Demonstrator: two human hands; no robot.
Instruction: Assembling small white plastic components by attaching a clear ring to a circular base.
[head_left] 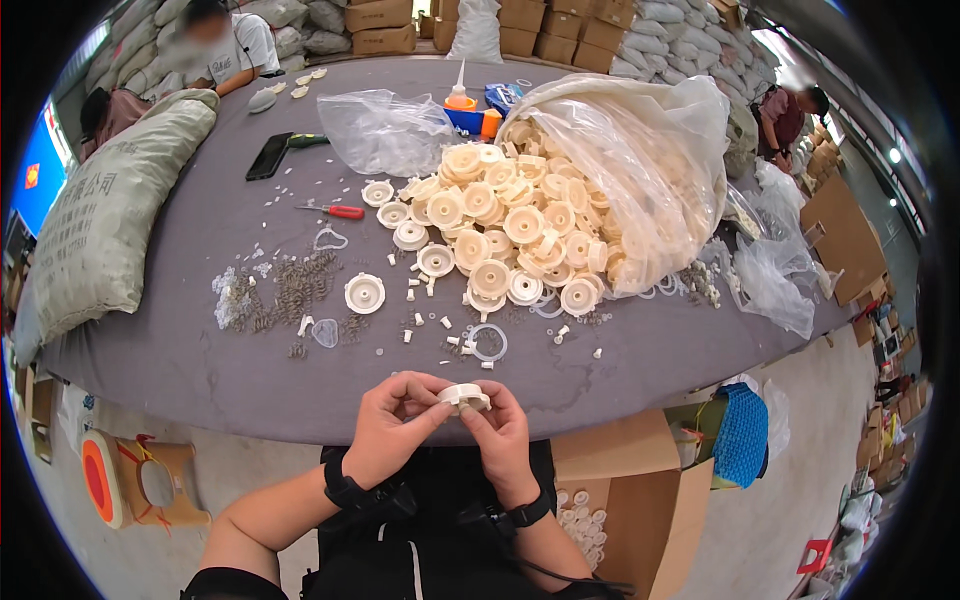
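Observation:
Between both hands, at the table's front edge, is a round cream plastic part held on its side. My left hand pinches its left side with thumb and fingers. My right hand grips its right side, thumb beneath. Just beyond lie a clear ring and several small white plastic plugs. One more round cream part lies apart, left of a large heap of cream parts spilling from a clear plastic bag. Small metal springs are piled on the left.
A red screwdriver, a black phone and an orange-capped glue bottle lie farther back. A full woven sack covers the left edge. Below right stands an open cardboard box with white parts. Other people sit at the far left and right.

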